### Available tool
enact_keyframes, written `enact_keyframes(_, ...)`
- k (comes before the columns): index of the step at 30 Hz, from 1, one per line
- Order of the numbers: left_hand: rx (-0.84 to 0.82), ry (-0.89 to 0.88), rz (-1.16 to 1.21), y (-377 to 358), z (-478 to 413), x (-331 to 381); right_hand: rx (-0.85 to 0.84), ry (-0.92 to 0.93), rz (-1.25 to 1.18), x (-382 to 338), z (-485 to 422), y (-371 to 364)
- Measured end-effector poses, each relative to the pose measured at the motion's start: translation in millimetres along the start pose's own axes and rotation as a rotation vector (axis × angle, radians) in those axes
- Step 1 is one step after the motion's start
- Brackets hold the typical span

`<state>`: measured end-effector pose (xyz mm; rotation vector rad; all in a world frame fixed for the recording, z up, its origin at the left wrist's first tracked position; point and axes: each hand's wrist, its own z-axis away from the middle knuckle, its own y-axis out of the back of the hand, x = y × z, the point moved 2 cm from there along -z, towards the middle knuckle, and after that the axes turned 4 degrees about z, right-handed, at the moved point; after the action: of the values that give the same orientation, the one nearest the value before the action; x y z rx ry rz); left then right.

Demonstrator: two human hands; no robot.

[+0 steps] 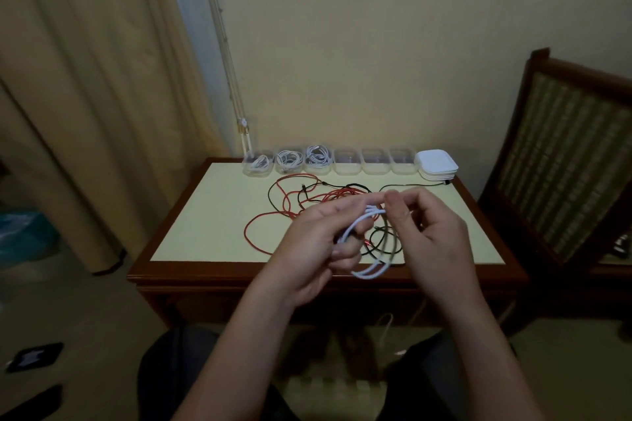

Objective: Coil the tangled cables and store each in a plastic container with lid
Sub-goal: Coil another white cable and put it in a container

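Left hand and right hand pinch the white cable above the table near edge; boxes line the far edge.

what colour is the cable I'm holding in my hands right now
White. The thin white cable shows best in the head view, the only one here.

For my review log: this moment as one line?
left hand: grips white cable | right hand: pinches it | table: red cable, black cable tangled | lids: stacked

Bare tabletop left of cable tangle; containers lining the back edge.
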<state>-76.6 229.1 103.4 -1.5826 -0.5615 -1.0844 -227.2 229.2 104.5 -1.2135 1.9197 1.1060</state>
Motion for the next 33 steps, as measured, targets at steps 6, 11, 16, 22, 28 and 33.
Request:
enact_keyframes(6,-0.191,0.109,0.49,-6,-2,5,-0.147,-0.073,-0.154,-8,4,-7)
enact_keyframes(11,-0.015,0.002,0.324,-12,-3,1,-0.062,-0.058,-0.108,-10,5,-11)
enact_keyframes(16,0.112,-0.073,0.121,-16,-1,-2,-0.011,-0.078,-0.112,-7,9,-13)
enact_keyframes(22,0.009,0.101,0.417,-18,2,-3,-0.023,-0.02,-0.047,-13,6,-13)
enact_keyframes(28,0.078,0.086,0.432,-14,2,-3,-0.042,0.011,-0.009,-8,7,-14)
enact_keyframes(33,0.073,0.126,0.536,-15,1,-7,-0.039,0.037,0.028,-6,7,-15)
